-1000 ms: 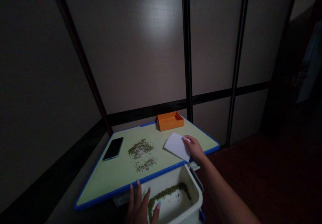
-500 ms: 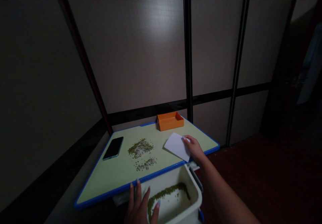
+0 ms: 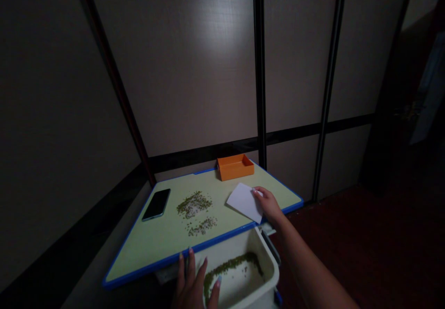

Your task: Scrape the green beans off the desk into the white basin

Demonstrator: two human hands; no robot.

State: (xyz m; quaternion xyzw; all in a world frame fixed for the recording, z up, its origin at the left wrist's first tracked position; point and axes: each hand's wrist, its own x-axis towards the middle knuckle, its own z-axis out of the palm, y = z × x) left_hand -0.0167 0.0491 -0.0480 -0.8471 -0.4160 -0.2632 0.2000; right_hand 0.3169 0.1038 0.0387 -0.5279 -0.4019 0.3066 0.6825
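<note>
My right hand (image 3: 267,203) is closed on the right edge of a white sheet of paper (image 3: 242,201), thumb on top. The sheet lies low over the right part of the pale yellow-green tabletop (image 3: 163,244). With fingers spread, my left hand (image 3: 194,281) rests at the left side of a white plastic bin (image 3: 269,260), just below the table's front edge. Green grains (image 3: 231,263) line the bin's far and side edges. On the table, left of the paper, lies a pile of mixed green and whitish grains (image 3: 194,204), with a smaller pale heap (image 3: 202,226) nearer me.
An orange open box (image 3: 236,167) stands at the back of the table. A dark-screened phone (image 3: 157,204) lies at the left edge. Behind the table rises a panelled wall (image 3: 205,91). Dark red floor (image 3: 333,235) shows on the right.
</note>
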